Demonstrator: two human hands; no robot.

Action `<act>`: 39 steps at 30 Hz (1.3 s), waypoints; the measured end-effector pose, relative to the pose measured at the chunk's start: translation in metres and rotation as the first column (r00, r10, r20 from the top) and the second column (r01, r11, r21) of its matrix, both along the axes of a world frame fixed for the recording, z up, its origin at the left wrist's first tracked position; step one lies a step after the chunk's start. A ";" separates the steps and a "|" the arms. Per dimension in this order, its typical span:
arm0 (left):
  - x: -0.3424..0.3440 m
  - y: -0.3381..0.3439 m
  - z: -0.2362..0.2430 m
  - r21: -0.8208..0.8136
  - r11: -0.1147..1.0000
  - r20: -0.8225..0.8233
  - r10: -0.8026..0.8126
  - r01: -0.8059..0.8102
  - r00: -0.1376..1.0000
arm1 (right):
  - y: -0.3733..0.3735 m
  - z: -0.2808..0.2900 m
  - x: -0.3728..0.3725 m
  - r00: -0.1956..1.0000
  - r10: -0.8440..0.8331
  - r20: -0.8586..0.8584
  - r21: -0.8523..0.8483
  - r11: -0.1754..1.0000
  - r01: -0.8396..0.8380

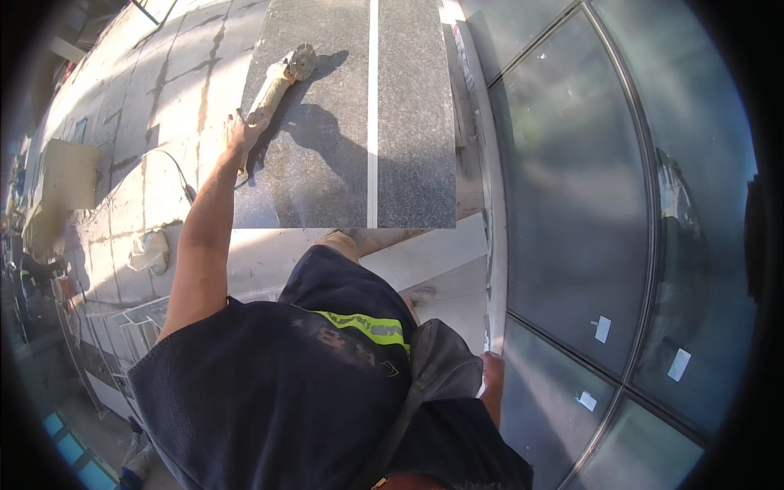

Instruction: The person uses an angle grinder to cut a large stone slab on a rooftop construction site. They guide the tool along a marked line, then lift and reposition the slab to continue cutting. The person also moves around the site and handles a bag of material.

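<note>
My left arm stretches forward, and my left hand point(242, 131) is closed around the rear of a dusty angle grinder point(272, 91). The grinder's disc points away from me, over a dark grey stone slab point(415, 122). Whether the disc touches the slab, I cannot tell. Down the slab runs a straight white strip point(373, 106), right of the grinder. My right hand point(492, 370) is low at my right side, beside the ledge along the glass wall. A dark grey bag or cloth point(445, 359) on my front partly covers that side, and the right fingers are not clear.
Large glass panels point(572, 188) in dark frames rise on the right. Pale stained paving point(175, 90) stretches left, with a dark cable point(181, 171) and a whitish bag point(149, 252) on it. A box-like block point(69, 175) stands further left. Below the slab lies a pale board point(433, 257).
</note>
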State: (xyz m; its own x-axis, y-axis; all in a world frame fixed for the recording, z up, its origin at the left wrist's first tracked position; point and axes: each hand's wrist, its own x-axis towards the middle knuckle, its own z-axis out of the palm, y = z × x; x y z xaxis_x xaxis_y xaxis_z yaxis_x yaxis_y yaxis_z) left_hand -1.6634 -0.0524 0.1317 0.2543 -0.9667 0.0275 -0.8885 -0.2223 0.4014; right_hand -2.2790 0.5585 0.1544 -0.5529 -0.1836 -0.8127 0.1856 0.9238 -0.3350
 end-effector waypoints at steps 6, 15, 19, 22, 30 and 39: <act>-0.052 -0.048 0.001 0.335 0.941 0.171 -0.103 0.041 0.980 | -0.014 0.029 0.008 0.985 -0.099 0.142 -0.162 0.979 0.122; -0.024 -0.078 -0.022 0.321 0.947 0.013 -0.041 0.034 0.999 | 0.068 0.030 0.026 0.924 -0.372 0.090 -0.046 0.925 0.377; -0.038 -0.074 0.000 0.347 0.936 0.040 -0.069 0.050 0.997 | 0.092 0.016 0.050 0.886 -0.437 0.154 -0.023 0.895 0.445; -0.029 -0.074 0.005 0.395 0.907 -0.166 -0.089 0.149 0.982 | 0.066 0.015 0.078 0.938 -0.347 -0.001 0.100 0.933 0.345; -0.019 -0.020 0.005 0.512 0.846 -0.758 0.362 0.151 0.542 | 0.059 -0.012 0.077 0.957 -0.274 0.090 0.025 0.962 0.273; -0.118 0.148 0.132 0.293 0.915 -0.884 0.149 0.277 0.443 | 0.047 -0.058 -0.081 0.964 -0.198 0.177 -0.048 0.977 0.209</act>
State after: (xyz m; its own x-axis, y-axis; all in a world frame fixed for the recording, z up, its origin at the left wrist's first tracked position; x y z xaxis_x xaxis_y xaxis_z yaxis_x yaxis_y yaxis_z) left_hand -1.7815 0.0956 0.2637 -0.1318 -0.8573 -0.4977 -0.1124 -0.4859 0.8668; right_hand -2.3596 0.6056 0.0966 -0.4386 -0.1376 -0.8881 0.4268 0.8378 -0.3406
